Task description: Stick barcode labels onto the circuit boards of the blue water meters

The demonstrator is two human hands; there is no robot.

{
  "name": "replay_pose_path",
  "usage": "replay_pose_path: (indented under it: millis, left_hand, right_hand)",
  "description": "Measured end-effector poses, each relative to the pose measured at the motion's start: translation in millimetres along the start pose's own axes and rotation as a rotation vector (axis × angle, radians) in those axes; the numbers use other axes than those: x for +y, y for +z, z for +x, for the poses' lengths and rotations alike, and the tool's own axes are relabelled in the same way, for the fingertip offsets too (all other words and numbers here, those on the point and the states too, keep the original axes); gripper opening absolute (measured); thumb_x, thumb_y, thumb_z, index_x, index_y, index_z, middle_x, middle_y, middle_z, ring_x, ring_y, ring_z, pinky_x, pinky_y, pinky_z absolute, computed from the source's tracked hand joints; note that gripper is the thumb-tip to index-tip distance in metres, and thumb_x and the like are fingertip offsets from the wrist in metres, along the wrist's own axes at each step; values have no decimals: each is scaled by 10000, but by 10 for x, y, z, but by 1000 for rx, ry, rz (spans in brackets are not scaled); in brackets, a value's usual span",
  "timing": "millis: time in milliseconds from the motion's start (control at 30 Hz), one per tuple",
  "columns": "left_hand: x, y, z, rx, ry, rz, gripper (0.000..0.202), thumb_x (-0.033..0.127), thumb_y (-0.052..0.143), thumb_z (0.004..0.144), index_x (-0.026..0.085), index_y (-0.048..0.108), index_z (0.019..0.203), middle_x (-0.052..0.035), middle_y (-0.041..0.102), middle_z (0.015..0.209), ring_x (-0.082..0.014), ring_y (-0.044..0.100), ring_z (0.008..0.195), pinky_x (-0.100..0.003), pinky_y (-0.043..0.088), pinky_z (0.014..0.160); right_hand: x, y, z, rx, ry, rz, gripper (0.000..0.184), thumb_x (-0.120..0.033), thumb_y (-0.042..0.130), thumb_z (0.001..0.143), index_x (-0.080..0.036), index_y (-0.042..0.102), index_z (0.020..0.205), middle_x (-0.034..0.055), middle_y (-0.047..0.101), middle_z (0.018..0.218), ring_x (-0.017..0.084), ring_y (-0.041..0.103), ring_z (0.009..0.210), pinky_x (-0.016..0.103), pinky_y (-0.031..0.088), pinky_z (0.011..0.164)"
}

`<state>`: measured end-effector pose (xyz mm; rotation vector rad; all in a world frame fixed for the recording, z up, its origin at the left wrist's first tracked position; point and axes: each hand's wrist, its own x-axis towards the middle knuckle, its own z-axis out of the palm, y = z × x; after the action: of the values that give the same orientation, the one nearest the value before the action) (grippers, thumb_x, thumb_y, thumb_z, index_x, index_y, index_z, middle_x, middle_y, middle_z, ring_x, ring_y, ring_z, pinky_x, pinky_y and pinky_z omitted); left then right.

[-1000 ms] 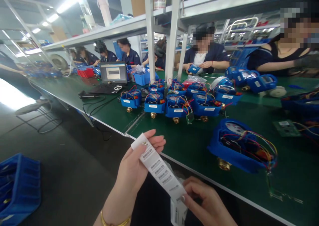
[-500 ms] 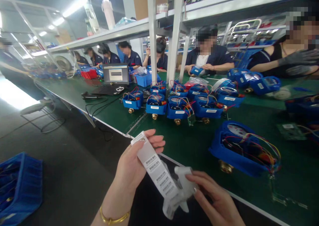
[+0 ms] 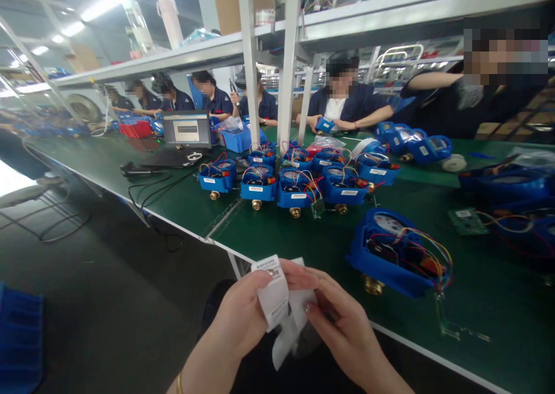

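My left hand (image 3: 243,316) and my right hand (image 3: 342,333) are together in front of me, below the table edge. Both pinch a white strip of barcode labels (image 3: 277,301), which is folded and bunched between the fingers. The left thumb presses on its upper end. On the green table (image 3: 303,238) just beyond my hands lies a blue water meter body (image 3: 390,255) with coloured wires and a brass fitting.
A row of several blue meter units (image 3: 277,183) with wires stands mid-table. A laptop (image 3: 184,133) with cables sits further left. Several seated people work across the table; one holds a blue meter (image 3: 325,125). A blue crate (image 3: 19,336) is on the floor left.
The long label strip has been folded and gathered into a bunch. My hands have come together and shifted right, closer to the table edge.
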<state>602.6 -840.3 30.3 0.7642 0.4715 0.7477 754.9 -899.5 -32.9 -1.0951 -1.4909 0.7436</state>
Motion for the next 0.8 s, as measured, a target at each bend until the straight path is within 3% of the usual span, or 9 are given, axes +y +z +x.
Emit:
replay_pose_path:
  millis: [67,200,233,333,400,500,667,800]
  left_hand:
    - [-29,3,2,9,-25,17,369,176,402,790,72,711,962,-177,715,974,-304,638,967,-409,467,870]
    - [-103,19,-2,20,37,48,351,216,479,796,106,701,1043,-151,701,1063,-281,605,1046,-371,419,940]
    - [-126,24,-4,11,45,59,356,231,497,797,116,692,1072,-141,685,1113,-276,587,1078,-360,404,960]
    - [-188,35,-16,-32,21,107,381,275,528,795,145,676,1122,-108,639,1214,-276,546,1133,-351,390,983]
    - [-204,36,-32,-3,-9,159,379,283,544,792,162,676,1126,-88,630,1231,-279,517,1170,-347,377,1000]
    - [-170,29,-60,90,-43,211,377,280,538,801,169,671,1136,-86,645,1195,-292,503,1186,-361,387,992]
    - [-46,16,-48,143,25,174,364,230,471,813,185,686,1104,-68,639,1221,-282,423,1268,-366,314,1040]
    - [-33,2,0,171,61,134,363,240,421,844,193,702,1070,-73,658,1189,-279,439,1253,-410,241,1067]
  right_hand:
    - [-13,-19,-19,1,17,-33,391,-128,508,856,-237,555,1228,114,582,1223,233,607,1056,303,557,776]
    - [-115,-69,-59,361,-53,-299,258,-178,557,841,-233,606,1087,103,586,1116,228,586,1013,281,528,712]
    - [-149,-60,-62,379,-64,-311,205,-189,558,847,-235,614,1039,85,599,1036,206,599,930,264,515,675]
    - [-227,32,-52,177,25,-144,133,-248,533,886,-230,595,1002,26,595,817,143,570,667,234,466,567]
    - [-242,110,-43,74,124,0,128,-310,510,906,-212,592,909,15,575,757,134,534,617,233,439,543]
    - [-216,164,-57,23,183,101,259,-370,510,902,-196,553,716,9,533,702,130,483,606,230,395,530]
    - [-145,88,-151,-54,237,52,284,-379,511,896,-189,546,688,4,507,682,128,456,601,231,356,527]
    - [-134,17,-204,-65,231,-72,298,-378,486,901,-186,525,675,10,488,696,131,453,614,235,357,535]
